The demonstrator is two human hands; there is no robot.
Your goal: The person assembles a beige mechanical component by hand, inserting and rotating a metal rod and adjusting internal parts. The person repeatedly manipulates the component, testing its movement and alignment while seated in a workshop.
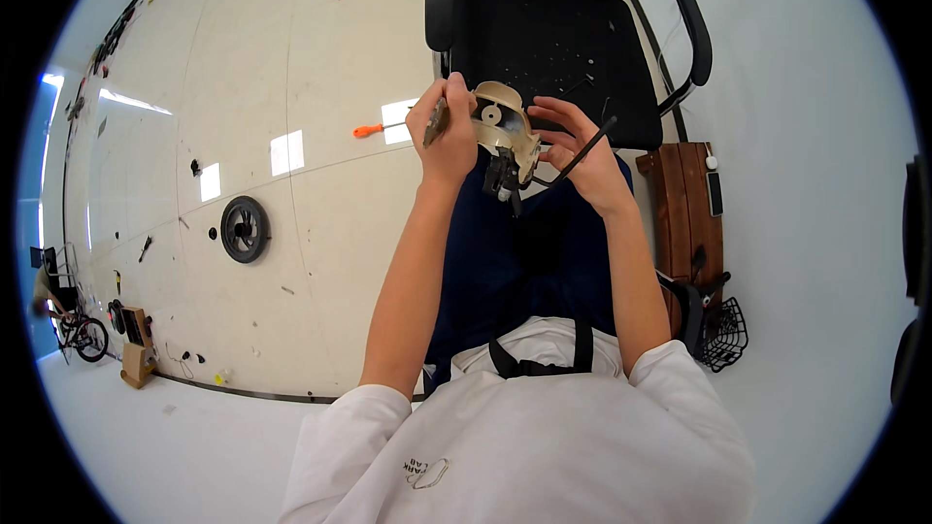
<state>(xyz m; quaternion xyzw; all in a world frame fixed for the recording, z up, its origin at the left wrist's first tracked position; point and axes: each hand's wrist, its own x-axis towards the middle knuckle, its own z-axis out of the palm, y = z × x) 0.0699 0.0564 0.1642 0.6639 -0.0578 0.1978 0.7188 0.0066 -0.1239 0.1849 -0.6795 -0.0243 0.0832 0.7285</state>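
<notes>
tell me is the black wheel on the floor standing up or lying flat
Lying flat. The black wheel shows its full round face, hub and spokes to the camera looking down, resting on the pale floor, well away from both hands.

Both bare forearms rise from the lower edge out of white short sleeves and draw together toward the middle of the view, elbows bent, the hands raised in front of the chest. The left hand (445, 131) is curled shut, knuckles up, thumb pressed against the fingers in a tight grip. The right hand (575, 150) sits just beside it, palm turned inward, fingers spread and half bent, wrist cocked slightly outward.
</notes>
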